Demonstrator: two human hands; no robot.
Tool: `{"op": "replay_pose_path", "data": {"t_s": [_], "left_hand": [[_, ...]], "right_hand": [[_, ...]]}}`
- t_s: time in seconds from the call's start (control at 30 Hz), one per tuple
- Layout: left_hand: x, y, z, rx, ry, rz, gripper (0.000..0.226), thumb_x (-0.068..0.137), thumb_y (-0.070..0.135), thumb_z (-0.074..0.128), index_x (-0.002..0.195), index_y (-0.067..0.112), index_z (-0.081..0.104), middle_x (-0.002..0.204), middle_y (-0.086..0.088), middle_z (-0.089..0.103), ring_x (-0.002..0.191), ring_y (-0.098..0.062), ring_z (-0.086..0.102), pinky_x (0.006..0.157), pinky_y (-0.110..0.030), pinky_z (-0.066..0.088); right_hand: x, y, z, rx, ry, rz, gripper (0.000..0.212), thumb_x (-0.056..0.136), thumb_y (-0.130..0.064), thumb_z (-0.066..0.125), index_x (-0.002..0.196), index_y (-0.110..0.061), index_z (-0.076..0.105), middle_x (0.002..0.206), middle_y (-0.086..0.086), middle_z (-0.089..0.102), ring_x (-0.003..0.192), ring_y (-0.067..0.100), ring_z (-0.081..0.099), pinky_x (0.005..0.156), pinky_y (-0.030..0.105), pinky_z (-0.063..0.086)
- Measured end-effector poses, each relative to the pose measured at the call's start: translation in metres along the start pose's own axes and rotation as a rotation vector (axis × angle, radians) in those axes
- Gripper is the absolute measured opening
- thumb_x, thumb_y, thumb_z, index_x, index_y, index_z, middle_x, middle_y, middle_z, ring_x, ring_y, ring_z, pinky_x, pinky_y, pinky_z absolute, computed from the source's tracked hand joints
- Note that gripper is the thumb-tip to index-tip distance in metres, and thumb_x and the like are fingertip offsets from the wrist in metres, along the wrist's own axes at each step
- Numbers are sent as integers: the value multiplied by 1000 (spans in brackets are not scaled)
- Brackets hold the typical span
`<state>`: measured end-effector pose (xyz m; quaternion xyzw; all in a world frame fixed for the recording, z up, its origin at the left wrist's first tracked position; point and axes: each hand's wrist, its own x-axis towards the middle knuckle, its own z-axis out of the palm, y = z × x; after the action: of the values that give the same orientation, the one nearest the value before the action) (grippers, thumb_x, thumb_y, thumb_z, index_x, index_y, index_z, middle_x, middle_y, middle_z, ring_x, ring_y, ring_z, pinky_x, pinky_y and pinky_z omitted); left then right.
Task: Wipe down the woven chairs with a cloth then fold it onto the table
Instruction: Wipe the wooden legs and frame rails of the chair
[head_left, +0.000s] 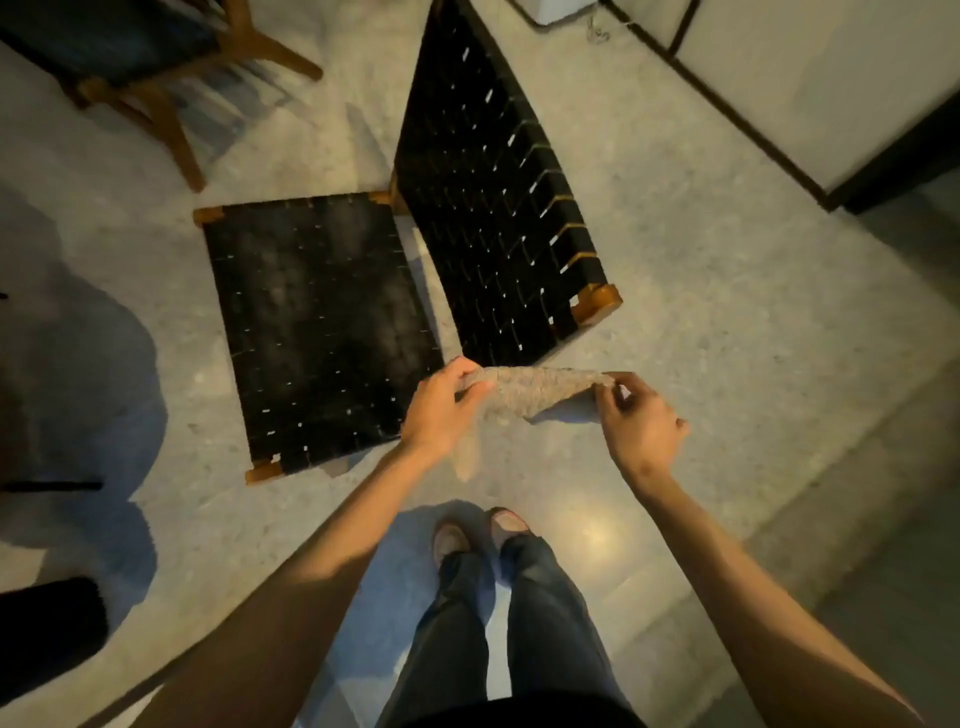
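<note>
Now the cloth (535, 391) is in the air, stretched between the two hands above the floor (727, 312). The left hand (441, 410) pinches the left end of it between thumb and fingers. The right hand (641, 421) pinches the right end with the fingertips, and its other fingers are curled. The cloth sags a little in the middle, and one part of it hangs down just beside the left wrist. It touches neither chair and is not on any table.

There is one cloth, and two hands hold it. I count two chairs. The near chair (363, 291) has a black woven seat (322, 332) and a black woven back (493, 208) on a wooden frame; the cloth is just in front of the place where the seat and the back come near each other. The second chair (130, 57) stands well apart in the top left corner, only partly in view. Two shoes (451, 540) stand on the floor below the hands.
</note>
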<state>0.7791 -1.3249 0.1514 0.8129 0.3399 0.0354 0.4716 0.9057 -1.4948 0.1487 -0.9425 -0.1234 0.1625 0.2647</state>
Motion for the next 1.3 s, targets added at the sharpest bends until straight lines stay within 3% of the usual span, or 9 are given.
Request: {"op": "replay_pose_path", "data": {"t_s": [0.17,0.3,0.4,0.47,0.57,0.83,1.07,1.2,1.3], "left_hand": [[44,24,25,164,87,34,20,90,33,60,103,18,64,105,-1,53,109,-15,41,86,-23,29],[69,37,47,203,240,16,22,88,38,59,104,25,65,104,2,39,106,-20,31,84,-24,23],[95,35,64,125,230,98,17,92,37,54,100,24,61,94,3,55,100,-18,46,74,-18,25],[110,32,75,-6,236,92,13,93,34,55,95,22,58,75,9,53,80,-9,52,65,-16,35],[124,20,94,-68,230,65,12,92,33,57,95,21,58,63,11,49,56,3,49,51,-7,35],[128,-8,129,-233,394,335,13,92,24,60,101,15,62,86,-4,58,70,0,50,63,-11,41],[138,-44,152,-290,436,476,11,92,22,60,101,16,60,92,-7,60,74,-6,54,66,-17,46],[144,-87,167,-206,482,509,7,91,17,60,96,21,58,86,8,51,71,-1,50,65,-12,41],[149,-129,179,-172,496,503,8,91,17,60,99,18,59,91,1,55,75,-3,52,68,-13,42]], "right_hand": [[37,1,-12,441,132,152,19,94,-27,56,106,-18,67,101,8,70,89,22,66,74,38,57],[77,-2,-7,618,235,113,18,93,-20,57,107,-14,65,97,3,69,88,19,67,77,32,57],[102,-5,9,732,199,4,31,92,-26,61,121,-18,59,111,-4,65,104,9,62,87,20,51],[114,-7,25,697,115,-109,46,91,-33,60,133,-19,48,121,-10,57,111,4,55,91,16,46],[128,-4,49,528,68,-286,55,94,-36,55,141,-15,36,133,0,50,120,13,49,100,33,45],[141,2,95,455,421,-390,34,100,-34,32,118,-10,48,109,9,44,101,19,43,87,34,41],[144,30,143,631,632,-480,53,100,-33,38,146,-10,26,113,2,36,96,6,42,81,7,38],[136,59,198,628,454,-487,60,99,-35,34,147,-5,19,123,12,39,105,18,50,87,40,49],[141,75,238,608,390,-532,68,97,-41,35,149,-5,12,129,14,36,116,22,45,95,43,44]]}}
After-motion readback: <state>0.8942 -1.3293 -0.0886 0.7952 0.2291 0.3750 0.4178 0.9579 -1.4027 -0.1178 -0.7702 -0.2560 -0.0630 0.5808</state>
